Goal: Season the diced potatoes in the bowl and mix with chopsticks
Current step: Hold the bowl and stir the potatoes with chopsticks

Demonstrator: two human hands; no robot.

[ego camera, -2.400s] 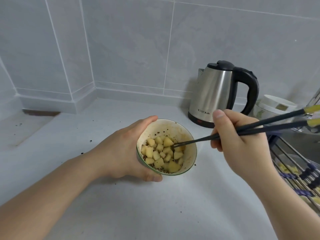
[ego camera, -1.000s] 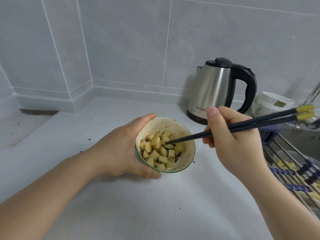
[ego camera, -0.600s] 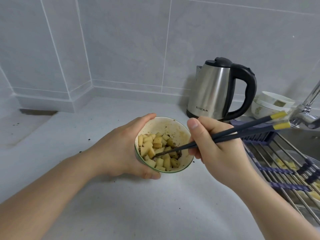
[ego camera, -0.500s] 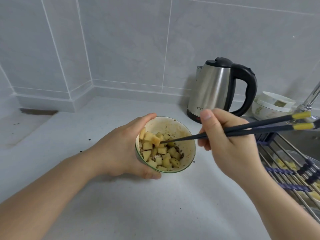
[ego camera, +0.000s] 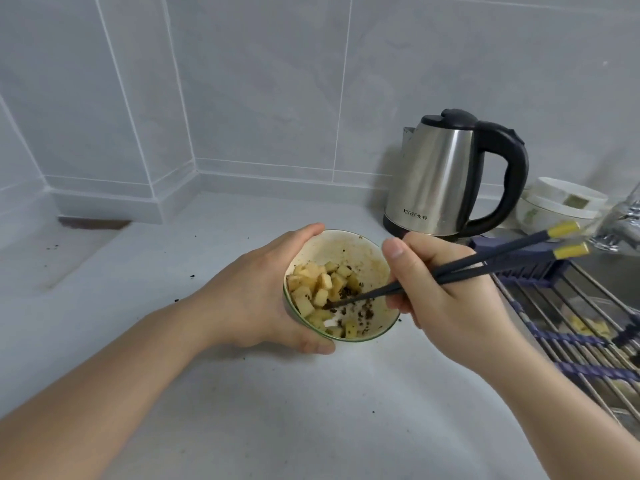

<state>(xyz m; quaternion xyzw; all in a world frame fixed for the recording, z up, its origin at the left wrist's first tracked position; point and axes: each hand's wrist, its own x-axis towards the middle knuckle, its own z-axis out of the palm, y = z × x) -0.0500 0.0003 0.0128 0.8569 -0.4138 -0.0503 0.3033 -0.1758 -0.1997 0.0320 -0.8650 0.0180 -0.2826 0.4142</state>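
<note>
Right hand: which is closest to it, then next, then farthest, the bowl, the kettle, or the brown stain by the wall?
From the right hand:
1. Bowl, just left of it, chopsticks dipping in.
2. Kettle, behind it by the wall.
3. Brown stain, far left at the wall's foot.

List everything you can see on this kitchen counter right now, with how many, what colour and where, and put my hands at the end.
bowl: one, cream inside with a green rim, middle of the counter
diced potatoes: many, yellow, heaped on the bowl's left side
seasoning: dark flecks, on the bowl's floor
chopsticks: one pair, dark with yellow ends, tips in the bowl
kettle: one, steel with black handle, back right
white bowls: stacked, right of the kettle
drying rack: one, metal and blue, far right
counter: one, pale grey, a few dark crumbs
left hand: cups the bowl
right hand: holds the chopsticks
</note>
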